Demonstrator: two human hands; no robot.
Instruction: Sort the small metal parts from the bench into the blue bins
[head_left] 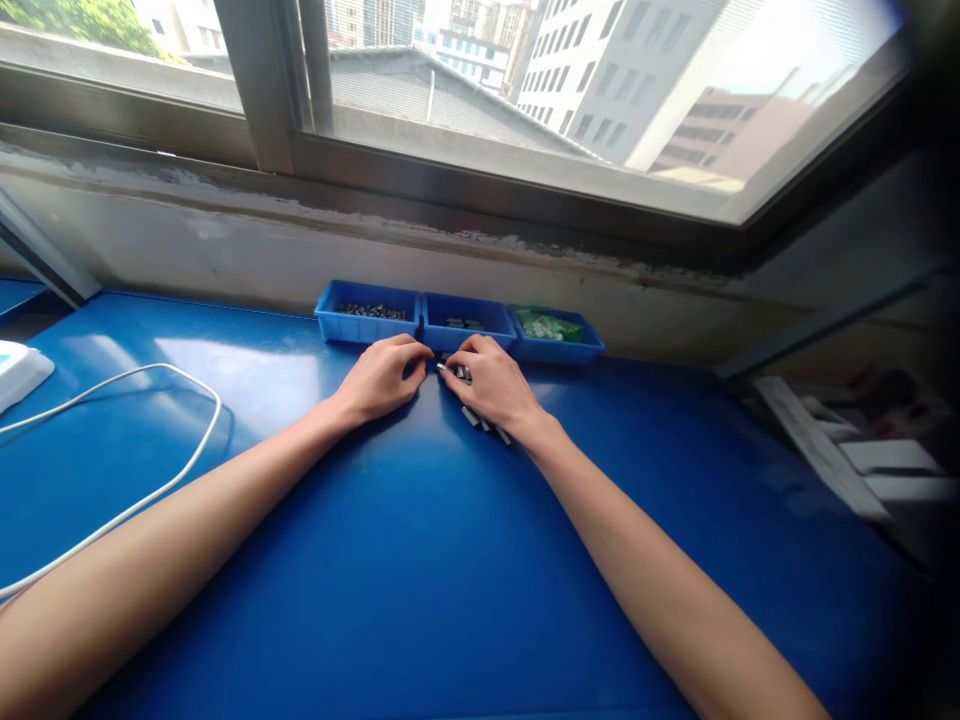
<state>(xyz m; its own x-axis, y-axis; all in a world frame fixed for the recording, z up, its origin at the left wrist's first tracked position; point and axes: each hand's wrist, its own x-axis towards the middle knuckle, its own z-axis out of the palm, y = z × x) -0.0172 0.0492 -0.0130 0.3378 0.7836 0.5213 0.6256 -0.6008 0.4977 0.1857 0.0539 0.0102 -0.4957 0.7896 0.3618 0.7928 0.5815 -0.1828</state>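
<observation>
grey, small rectangular pieces [470, 416] on blue table [360, 580], near side of right hand [491, 382]; blue plastic bins [367, 329] far. left hand [384, 378] fingertips beside right; either grip: cannot tell. step, judged: two-handed fingertip handling. next move: calls for fine fingertip control.

Single head-worn view, forward and down

From above the smooth blue tabletop [405, 560], it faces the wide metal-framed window [480, 187], slightly tilted, the bare left hand [381, 376] and bare right hand [493, 384] well ahead of the lens.
</observation>
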